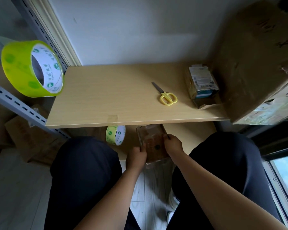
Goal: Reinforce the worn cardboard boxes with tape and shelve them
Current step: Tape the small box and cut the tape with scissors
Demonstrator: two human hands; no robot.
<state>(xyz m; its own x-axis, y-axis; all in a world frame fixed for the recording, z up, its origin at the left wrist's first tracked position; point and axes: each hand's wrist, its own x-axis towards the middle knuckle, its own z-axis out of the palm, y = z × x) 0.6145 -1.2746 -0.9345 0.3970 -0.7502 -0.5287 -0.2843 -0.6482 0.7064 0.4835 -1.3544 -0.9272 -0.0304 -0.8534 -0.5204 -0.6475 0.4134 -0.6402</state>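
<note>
1. Nearest to me, I see the two knees in dark trousers, and between them both forearms reach down and forward, below the edge of the table (83, 120).
2. My left hand (137, 154) grips the left edge of a small cardboard box (154, 143), with the fingers curled over the side. My right hand (173, 143) pinches the right edge near the top corner. I judge that the box is held from both sides so that it stays steady while tape is pressed flat on it; its surface looks shiny, as if already wrapped.
3. Just beside the box, on the left, a small roll of tape (115, 135) hangs under the table edge. A tape strip (113, 118) stuck on the tabletop seems to hold it there, probably so that the free end is easy to find.
4. On the table, well apart from the hands, the yellow scissors (167, 96) lie closed, ready for cutting.
5. Farther right, a worn small box with labels (202, 85) waits beside a big cardboard box (256, 63).
6. At the left, a large green tape roll (32, 68) sits by the metal shelf frame (23, 107), where I think the boxes must go later.
</note>
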